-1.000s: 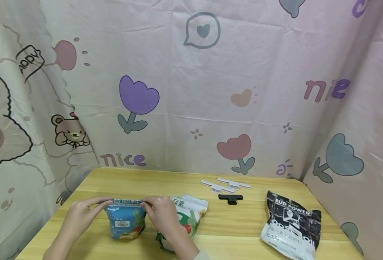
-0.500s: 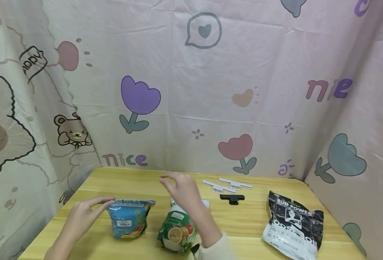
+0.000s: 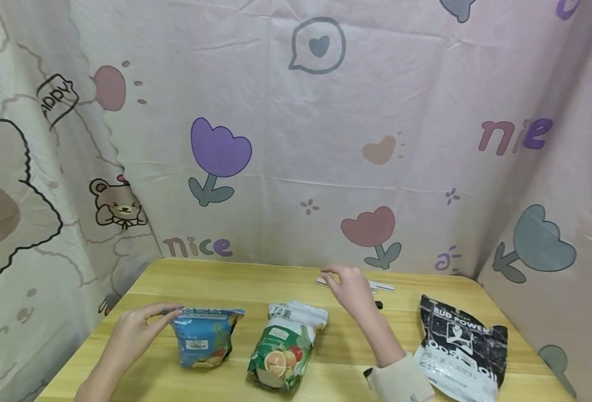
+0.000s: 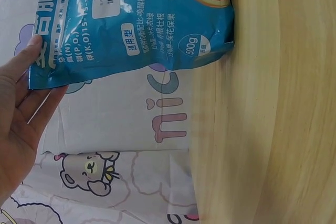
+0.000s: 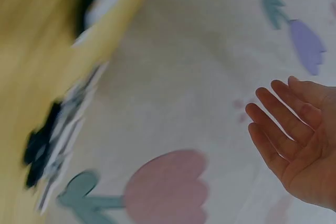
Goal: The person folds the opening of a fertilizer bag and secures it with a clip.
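My left hand pinches the upper left corner of a blue fertilizer bag, which stands upright on the table. In the left wrist view the thumb lies on the front of the blue bag and the fingers are behind it. My right hand is raised in front of the bag clips, holding nothing; its fingers look relaxed in the right wrist view. Behind it lie white bag clips, partly covered, and a black bag clip, mostly hidden by the hand and forearm.
A green and white bag with fruit pictures lies in the middle of the wooden table. Farther right lies a black and white bag. A patterned curtain hangs behind the table.
My right hand has let go of the blue bag's right corner and moved right, over the green bag, to the clips. The left hand keeps its pinch on the blue bag.
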`<state>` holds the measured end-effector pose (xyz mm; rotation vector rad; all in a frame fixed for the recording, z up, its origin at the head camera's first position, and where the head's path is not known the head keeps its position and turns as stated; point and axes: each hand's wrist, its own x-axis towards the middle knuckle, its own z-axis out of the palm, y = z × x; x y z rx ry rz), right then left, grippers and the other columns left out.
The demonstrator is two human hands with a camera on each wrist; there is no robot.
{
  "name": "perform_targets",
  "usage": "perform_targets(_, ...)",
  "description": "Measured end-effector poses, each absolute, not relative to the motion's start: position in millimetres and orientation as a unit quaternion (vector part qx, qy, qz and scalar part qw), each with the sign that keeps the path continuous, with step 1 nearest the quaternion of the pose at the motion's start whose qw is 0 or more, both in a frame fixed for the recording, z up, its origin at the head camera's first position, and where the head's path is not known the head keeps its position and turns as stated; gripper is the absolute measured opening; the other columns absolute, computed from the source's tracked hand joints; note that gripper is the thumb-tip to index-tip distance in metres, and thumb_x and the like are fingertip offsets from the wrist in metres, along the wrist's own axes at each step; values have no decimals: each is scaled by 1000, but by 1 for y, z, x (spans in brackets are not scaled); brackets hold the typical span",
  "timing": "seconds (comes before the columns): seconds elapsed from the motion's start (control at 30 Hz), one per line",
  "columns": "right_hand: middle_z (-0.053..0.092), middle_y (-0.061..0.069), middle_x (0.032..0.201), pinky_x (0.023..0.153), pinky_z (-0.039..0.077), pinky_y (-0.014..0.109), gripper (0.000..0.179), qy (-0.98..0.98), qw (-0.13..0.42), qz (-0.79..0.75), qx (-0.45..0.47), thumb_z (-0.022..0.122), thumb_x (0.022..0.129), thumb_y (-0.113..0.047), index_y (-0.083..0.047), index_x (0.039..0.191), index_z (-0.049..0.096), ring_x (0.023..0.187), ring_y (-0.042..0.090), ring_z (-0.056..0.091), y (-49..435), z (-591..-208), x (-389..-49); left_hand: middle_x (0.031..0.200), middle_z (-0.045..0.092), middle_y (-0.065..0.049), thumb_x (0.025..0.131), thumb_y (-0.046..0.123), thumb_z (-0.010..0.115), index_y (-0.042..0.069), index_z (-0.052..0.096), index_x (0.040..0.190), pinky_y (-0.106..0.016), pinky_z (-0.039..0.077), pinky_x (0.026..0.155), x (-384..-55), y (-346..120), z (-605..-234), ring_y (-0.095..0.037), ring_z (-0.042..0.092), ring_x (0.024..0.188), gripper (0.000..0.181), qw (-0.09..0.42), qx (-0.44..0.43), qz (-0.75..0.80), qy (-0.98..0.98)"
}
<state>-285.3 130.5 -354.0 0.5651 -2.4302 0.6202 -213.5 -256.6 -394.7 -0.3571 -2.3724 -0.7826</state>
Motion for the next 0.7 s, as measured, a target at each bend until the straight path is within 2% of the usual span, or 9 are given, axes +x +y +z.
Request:
perform_targets(0.1,69,6,85,44,41,24,10,-927,255,199,188,68,83,-15,-9,90,72,53,12,56,149,-371,-291,81,69,-5,79,11,72,16,73,92,-20,25,35,-213,-256,-395,6,11,36,15,300,-135,-301,-895)
perform_targets(0.2,68,7,84,43,40,24,8,-943,225,168,179,70,82,-13,-8,88,72,51,10,53,165,-387,-298,80,69,-4,79,10,72,16,73,92,-20,25,35,-213,-255,-395,6,11,37,14,302,-133,-299,-895)
perform_targets(0.33,67,8,84,50,46,30,10,-960,178,144,160,72,78,-8,-6,88,71,62,17,60,184,-404,-305,78,69,-2,79,9,71,15,73,92,-20,24,35,-213,-255,-394,6,10,38,14,302,-131,-299,-895)
perform_targets(0.53,66,14,93,66,52,40,27,-976,113,116,148,72,70,6,0,96,68,84,31,61,208,-419,-315,71,67,2,80,11,71,17,72,93,-20,24,35,-213,-255,-393,5,10,38,14,293,-121,-297,-901)
perform_targets(0.7,64,11,84,69,51,42,21,-978,100,95,155,69,68,12,-1,85,68,82,31,60,219,-429,-320,74,68,0,79,11,71,17,72,92,-20,24,34,-213,-256,-394,5,10,37,14,294,-122,-297,-900)
